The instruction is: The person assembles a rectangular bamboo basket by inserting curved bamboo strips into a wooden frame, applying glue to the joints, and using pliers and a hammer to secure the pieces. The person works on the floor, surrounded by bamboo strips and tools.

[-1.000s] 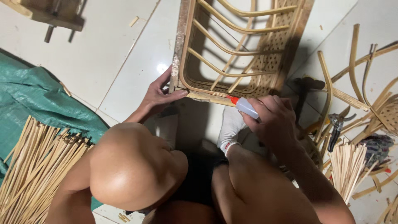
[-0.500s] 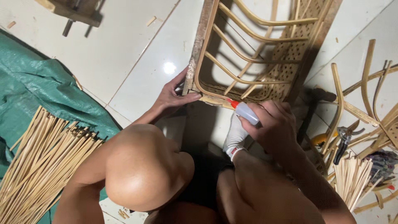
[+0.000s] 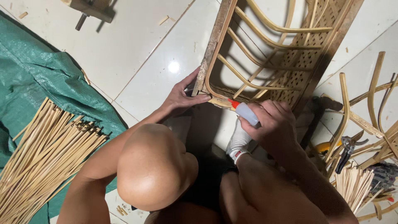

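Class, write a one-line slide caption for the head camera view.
Left hand steadies a rattan frame corner while the right hand points a red-tipped squeeze bottle at it.

Woven rattan frame (image 3: 286, 54); glossy floor tiles (image 3: 137, 45)

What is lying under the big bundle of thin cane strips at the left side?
The cane strips rest on a green tarp spread over the white tile floor. Anything beneath the tarp is covered and cannot be seen.
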